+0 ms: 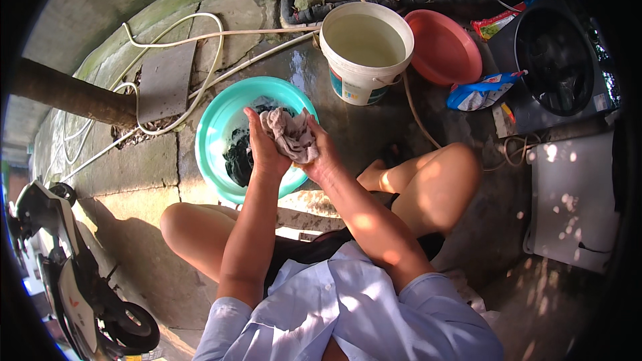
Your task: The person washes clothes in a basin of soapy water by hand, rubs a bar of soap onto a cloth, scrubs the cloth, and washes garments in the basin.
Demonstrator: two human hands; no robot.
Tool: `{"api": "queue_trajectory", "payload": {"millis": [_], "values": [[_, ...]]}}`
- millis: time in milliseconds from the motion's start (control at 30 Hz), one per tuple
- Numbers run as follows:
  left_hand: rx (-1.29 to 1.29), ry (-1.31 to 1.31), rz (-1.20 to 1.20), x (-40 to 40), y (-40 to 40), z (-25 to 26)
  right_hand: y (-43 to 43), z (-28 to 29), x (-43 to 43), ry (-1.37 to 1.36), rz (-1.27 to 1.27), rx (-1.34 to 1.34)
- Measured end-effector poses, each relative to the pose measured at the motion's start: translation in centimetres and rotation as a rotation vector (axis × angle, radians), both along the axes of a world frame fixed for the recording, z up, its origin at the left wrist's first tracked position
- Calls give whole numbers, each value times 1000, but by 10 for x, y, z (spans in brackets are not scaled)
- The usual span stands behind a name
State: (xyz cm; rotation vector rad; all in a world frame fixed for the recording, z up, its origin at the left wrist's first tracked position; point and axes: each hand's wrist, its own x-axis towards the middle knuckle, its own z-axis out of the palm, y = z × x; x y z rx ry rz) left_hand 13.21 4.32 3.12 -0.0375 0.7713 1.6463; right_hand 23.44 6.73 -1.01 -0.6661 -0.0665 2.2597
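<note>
A crumpled, pale greyish-pink cloth (290,134) is bunched between my two hands above a turquoise plastic basin (209,135). My left hand (266,148) presses it from the left, its thumb pointing up. From the other side my right hand (321,148) grips it, with some fingers hidden under the cloth. Dark wet fabric (238,158) lies in the basin, with whitish suds around it.
A white bucket of water (346,72) stands beyond the basin, beside a red plastic basin (444,47). A blue packet (484,93) lies against a dark front-loading washing machine (511,85). Hose (219,60) loops near a tree trunk (75,93). A scooter (75,281) is at left.
</note>
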Motion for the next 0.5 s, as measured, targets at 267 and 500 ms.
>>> {"api": "queue_trajectory", "payload": {"millis": [267,500], "values": [[154,1388,-19,-76,-18,-159,-42,69,-33,-1033,-163,1626],[48,133,-110,29,-24,-7,8,41,-2,-1140,123,1158]]}}
